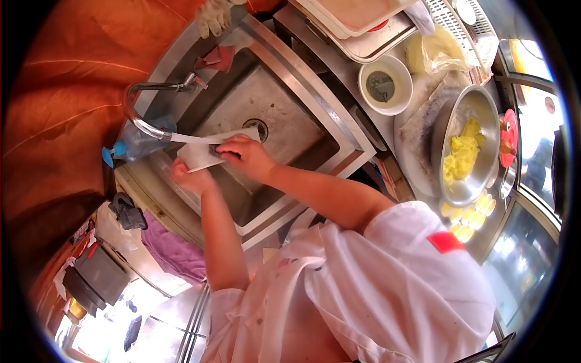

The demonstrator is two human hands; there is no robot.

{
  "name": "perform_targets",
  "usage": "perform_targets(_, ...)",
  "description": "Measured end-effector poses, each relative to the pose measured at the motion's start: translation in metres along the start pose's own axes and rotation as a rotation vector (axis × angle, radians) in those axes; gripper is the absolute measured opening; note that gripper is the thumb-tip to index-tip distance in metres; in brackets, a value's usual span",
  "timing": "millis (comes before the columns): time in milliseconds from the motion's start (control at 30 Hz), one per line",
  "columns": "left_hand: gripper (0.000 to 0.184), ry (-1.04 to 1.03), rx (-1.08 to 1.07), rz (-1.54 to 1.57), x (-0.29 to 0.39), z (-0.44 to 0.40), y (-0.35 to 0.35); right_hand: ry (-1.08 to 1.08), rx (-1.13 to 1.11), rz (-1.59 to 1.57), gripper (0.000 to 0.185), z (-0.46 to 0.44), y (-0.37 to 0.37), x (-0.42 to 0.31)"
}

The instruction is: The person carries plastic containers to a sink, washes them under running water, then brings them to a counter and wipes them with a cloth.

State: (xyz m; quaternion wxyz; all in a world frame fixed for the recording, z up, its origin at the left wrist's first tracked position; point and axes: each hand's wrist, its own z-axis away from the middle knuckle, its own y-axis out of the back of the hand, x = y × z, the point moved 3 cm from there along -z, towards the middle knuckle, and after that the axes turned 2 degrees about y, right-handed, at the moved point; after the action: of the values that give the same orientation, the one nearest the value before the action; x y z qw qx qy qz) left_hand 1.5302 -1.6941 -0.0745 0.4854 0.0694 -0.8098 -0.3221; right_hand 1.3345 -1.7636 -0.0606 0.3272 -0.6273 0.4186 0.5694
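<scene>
My left hand (pixel 192 179) is closed on the near edge of a flat white piece (pixel 200 156), tilted over the sink; its exact kind is unclear. My right hand (pixel 247 157) lies against its upper side, fingers bent around something small and dark that I cannot make out. A curved metal faucet (pixel 134 109) reaches over from the left, and a white stream of water (pixel 189 138) runs from its spout onto the piece. Below both hands is the steel sink (pixel 284 109), its drain (pixel 260 128) partly showing.
A blue-capped clear bottle (pixel 142 142) stands beside the faucet. A reddish cloth (pixel 216 58) and a glove (pixel 212 17) lie at the sink's rim. On the right counter are a white tub (pixel 385 85), a steel bowl (pixel 445 175) with yellow pieces (pixel 463 151), and stacked trays (pixel 357 39).
</scene>
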Motion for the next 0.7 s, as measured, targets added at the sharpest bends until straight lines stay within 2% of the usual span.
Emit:
perform_targets(67, 0.020, 0.267, -0.003, 0.213, -0.005, -0.004, -0.002, 0.101, -0.057, 0.013, 0.023, 0.008, 0.006, 0.006)
perform_targets(133, 0.018, 0.387, 0.039, 0.409, -0.012, -0.008, 0.002, 0.194, -0.118, 0.076, 0.023, 0.018, 0.016, 0.026)
perform_targets(267, 0.018, 0.508, 0.108, 0.576, -0.021, -0.012, 0.007, 0.133, -0.318, 0.314, 0.024, 0.048, 0.056, 0.091)
perform_targets(333, 0.018, 0.280, 0.053, 0.174, -0.017, -0.013, 0.014, 0.106, -0.353, 0.469, 0.025, 0.060, 0.075, 0.117)
perform_targets(367, 0.018, 0.163, 0.026, -0.026, -0.015, -0.014, 0.018, 0.014, -0.286, 0.499, 0.025, 0.062, 0.081, 0.124)
perform_targets(467, 0.021, 0.014, 0.072, -0.160, 0.009, -0.015, 0.030, -0.218, -0.072, 0.562, 0.023, 0.054, 0.096, 0.128)
perform_targets(533, 0.034, -0.048, 0.105, -0.191, 0.023, -0.013, 0.036, -0.316, 0.092, 0.563, 0.020, 0.041, 0.101, 0.127)
perform_targets(567, 0.041, -0.078, 0.123, -0.208, 0.026, -0.013, 0.039, -0.271, 0.092, 0.518, 0.020, 0.035, 0.098, 0.124)
perform_targets(633, 0.034, -0.037, 0.081, -0.204, 0.023, -0.011, 0.042, -0.186, 0.092, 0.431, 0.018, 0.010, 0.094, 0.085)
perform_targets(700, 0.031, -0.039, 0.041, -0.178, 0.028, -0.007, 0.039, 0.043, -0.029, 0.327, 0.020, -0.005, 0.068, 0.066)
